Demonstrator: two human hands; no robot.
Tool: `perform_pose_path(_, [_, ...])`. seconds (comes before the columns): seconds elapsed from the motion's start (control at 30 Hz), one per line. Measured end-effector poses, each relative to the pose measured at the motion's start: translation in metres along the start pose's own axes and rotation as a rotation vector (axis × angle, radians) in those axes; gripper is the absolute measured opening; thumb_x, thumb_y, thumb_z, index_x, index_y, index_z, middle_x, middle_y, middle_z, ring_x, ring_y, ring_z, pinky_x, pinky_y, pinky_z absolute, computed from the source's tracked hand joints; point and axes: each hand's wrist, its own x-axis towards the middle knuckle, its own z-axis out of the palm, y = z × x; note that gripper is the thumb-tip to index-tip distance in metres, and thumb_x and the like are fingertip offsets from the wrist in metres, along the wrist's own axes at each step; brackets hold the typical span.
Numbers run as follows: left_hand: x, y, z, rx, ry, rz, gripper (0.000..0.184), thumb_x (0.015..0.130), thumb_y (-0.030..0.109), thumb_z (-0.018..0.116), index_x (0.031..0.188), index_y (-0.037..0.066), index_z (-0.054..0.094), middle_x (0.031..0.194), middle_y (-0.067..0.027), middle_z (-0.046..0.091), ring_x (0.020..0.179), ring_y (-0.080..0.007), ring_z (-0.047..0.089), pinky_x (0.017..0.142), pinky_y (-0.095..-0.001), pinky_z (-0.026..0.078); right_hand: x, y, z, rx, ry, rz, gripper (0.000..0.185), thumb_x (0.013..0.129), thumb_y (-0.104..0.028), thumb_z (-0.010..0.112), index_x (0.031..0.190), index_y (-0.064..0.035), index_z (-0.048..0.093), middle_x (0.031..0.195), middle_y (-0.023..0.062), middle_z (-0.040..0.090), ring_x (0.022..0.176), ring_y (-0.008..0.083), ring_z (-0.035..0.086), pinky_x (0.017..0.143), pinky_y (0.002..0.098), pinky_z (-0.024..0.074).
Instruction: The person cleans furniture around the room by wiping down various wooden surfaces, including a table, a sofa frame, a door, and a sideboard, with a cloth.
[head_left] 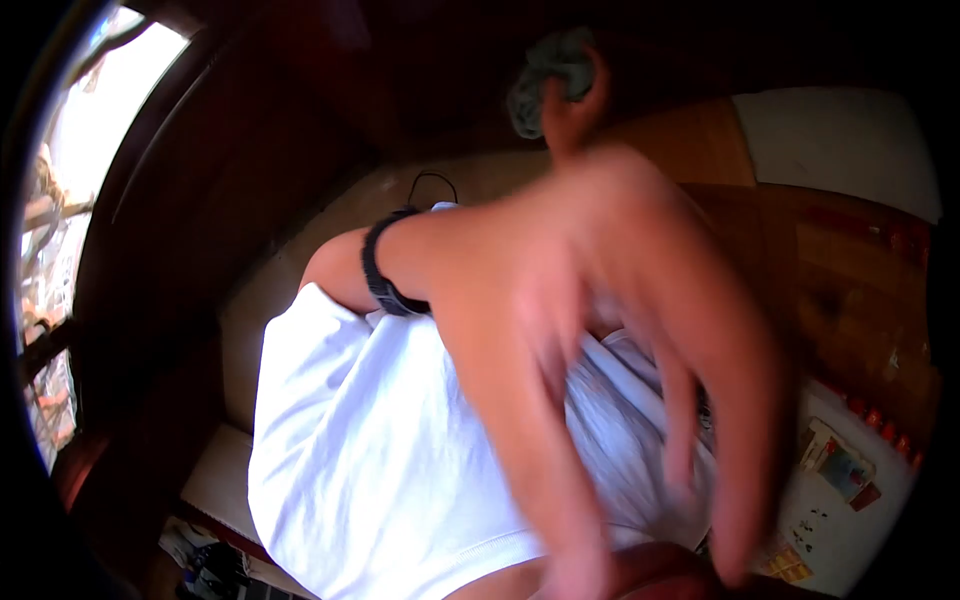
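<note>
Taking the white shirt (pixel 380 450) the person wears as the landmark, the left hand (pixel 620 235) looms large before the head camera, over the right side of the shirt in the view, blurred, its fingers hanging apart and nothing visible held between them; a black wristband (pixel 375 262) circles that wrist just above the shirt. The right hand (pixel 571 118), smaller and farther off, shows well above the shirt, its fingers clamped on a crumpled grey-green cloth (pixel 530 92), so the cloth sits beyond the shirt, against a very dark background; the forearm behind that grip is mostly hidden by the left hand. The step in hand looks to be holding the cloth out at reach with one hand while the other is raised close to the head, and in my judgement moving the cloth from there calls for a secure pinch and a clear path past the raised left hand. A thin black loop (pixel 433 173) lies just above the shirt, a wooden surface (pixel 850 265) spreads to its upper right, a white panel (pixel 840 140) lies farther up that side, and a bright opening (pixel 135 95) glares to its upper left
</note>
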Motion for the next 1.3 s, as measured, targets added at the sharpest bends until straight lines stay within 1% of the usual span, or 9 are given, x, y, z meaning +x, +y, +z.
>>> perform_pose_path(0.17, [-0.129, 0.184, 0.014, 1.603, 0.754, 0.244, 0.009, 0.086, -0.003, 0.066, 0.095, -0.004, 0.065, 0.093, -0.0129, 0.069, 0.077, -0.0165, 0.066, 0.071, -0.0255, 0.054, 0.019, 0.011, -0.037, 0.066, 0.340, 0.123, 0.046, 0.088, -0.007, 0.059, 0.133, 0.0007, 0.048, 0.125, 0.0203, 0.054, 0.120, 0.0326, 0.051, 0.104, 0.0425, 0.0402])
perform_pose_path(0.33, [-0.165, 0.254, -0.041, 2.104, 0.922, 0.326, 0.051, 0.085, 0.004, 0.072, 0.128, 0.001, 0.046, 0.133, -0.0178, 0.049, 0.115, -0.0246, 0.056, 0.094, -0.0340, 0.049, 0.038, 0.037, -0.036, -0.261, 0.358, 0.114, 0.043, 0.090, -0.004, 0.056, 0.131, 0.0042, 0.049, 0.129, 0.0182, 0.054, 0.119, 0.0302, 0.051, 0.104, 0.0419, 0.0395])
perform_pose_path(0.4, [-0.151, 0.262, -0.056, 2.669, 0.650, 0.123, 0.079, 0.077, 0.013, 0.082, 0.140, 0.001, 0.035, 0.145, -0.0218, 0.034, 0.134, -0.0335, 0.038, 0.108, -0.0449, 0.036, 0.037, -0.002, -0.014, -0.095, 0.291, 0.190, 0.041, 0.084, -0.003, 0.060, 0.124, 0.0051, 0.055, 0.122, 0.0204, 0.059, 0.114, 0.0314, 0.055, 0.100, 0.0426, 0.0431])
perform_pose_path(0.43, [-0.154, 0.258, -0.065, 2.495, 0.633, 0.137, 0.101, 0.073, 0.022, 0.086, 0.149, 0.002, 0.023, 0.152, -0.0240, 0.021, 0.144, -0.0391, 0.018, 0.116, -0.0509, 0.021, 0.029, -0.027, -0.003, 0.017, 0.224, 0.260, 0.040, 0.082, -0.004, 0.062, 0.121, 0.0057, 0.057, 0.118, 0.0199, 0.061, 0.110, 0.0311, 0.057, 0.099, 0.0422, 0.0436])
perform_pose_path(0.5, [-0.132, 0.256, -0.079, 2.555, 0.627, 0.180, 0.105, 0.073, 0.025, 0.086, 0.151, 0.003, 0.019, 0.153, -0.0244, 0.019, 0.144, -0.0403, 0.018, 0.117, -0.0516, 0.019, 0.021, -0.048, 0.017, -0.311, 0.167, 0.138, 0.040, 0.080, -0.005, 0.064, 0.119, 0.0042, 0.060, 0.112, 0.0184, 0.065, 0.107, 0.0292, 0.060, 0.099, 0.0407, 0.0442])
perform_pose_path(0.6, [-0.140, 0.257, -0.096, 2.659, 0.570, 0.226, 0.112, 0.073, 0.032, 0.085, 0.154, 0.005, 0.014, 0.157, -0.0249, 0.012, 0.146, -0.0423, 0.013, 0.118, -0.0529, 0.015, 0.021, -0.073, 0.024, -0.027, -0.023, 0.299, 0.043, 0.079, -0.007, 0.066, 0.120, 0.0035, 0.059, 0.116, 0.0196, 0.063, 0.109, 0.0269, 0.060, 0.096, 0.0397, 0.0469])
perform_pose_path(0.77, [-0.176, 0.270, -0.116, 2.970, 0.250, 0.270, 0.047, 0.084, 0.032, 0.075, 0.125, 0.011, 0.066, 0.150, -0.0226, 0.037, 0.146, -0.0409, 0.020, 0.117, -0.0560, 0.017, 0.059, -0.033, -0.017, -0.133, 0.165, 0.448, 0.043, 0.081, -0.007, 0.064, 0.123, 0.0024, 0.059, 0.111, 0.0157, 0.066, 0.098, 0.0230, 0.063, 0.087, 0.0373, 0.0509])
perform_pose_path(0.87, [-0.158, 0.264, -0.118, 2.928, 0.351, 0.338, 0.026, 0.089, 0.030, 0.070, 0.110, 0.016, 0.075, 0.143, -0.0187, 0.049, 0.144, -0.0395, 0.027, 0.116, -0.0560, 0.018, 0.079, -0.026, -0.025, -0.126, 0.238, 0.400, 0.043, 0.081, -0.006, 0.062, 0.123, 0.0027, 0.058, 0.108, 0.0147, 0.067, 0.095, 0.0234, 0.063, 0.086, 0.0375, 0.0509])
perform_pose_path(1.3, [-0.166, 0.264, -0.122, 2.921, 0.303, 0.402, 0.026, 0.088, 0.029, 0.071, 0.110, 0.017, 0.075, 0.143, -0.0181, 0.049, 0.143, -0.0359, 0.030, 0.118, -0.0514, 0.018, 0.016, -0.095, 0.046, -0.320, 0.005, 0.160, 0.062, 0.082, -0.006, 0.064, 0.138, 0.0010, 0.040, 0.134, 0.0224, 0.046, 0.123, 0.0366, 0.046, 0.106, 0.0457, 0.0373])
